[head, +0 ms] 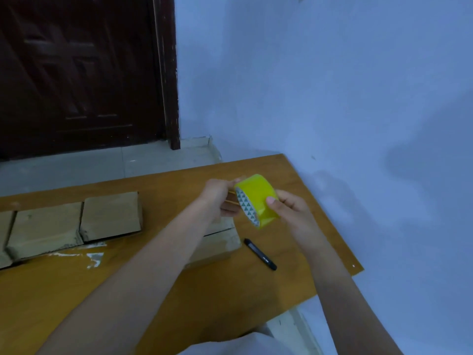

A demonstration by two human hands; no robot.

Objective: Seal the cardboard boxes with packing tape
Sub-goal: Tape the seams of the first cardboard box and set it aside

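A yellow roll of packing tape (257, 199) is held in the air above the wooden table (302, 190). My right hand (290, 210) grips the roll from the right, thumb on its outer face. My left hand (220, 198) pinches the tape's loose end at the roll's left side, fingers curled. Under my left forearm lies a cardboard box (220, 243), partly hidden, with a seam across its top. Further left, a row of cardboard boxes (110, 216) (44, 230) sits side by side on the table.
A black marker (260, 254) lies on the table right of the near box. Shreds of clear tape (94, 258) stick to the tabletop before the row. A pale blue wall runs along the table's right edge, a dark wooden door (82, 73) stands beyond.
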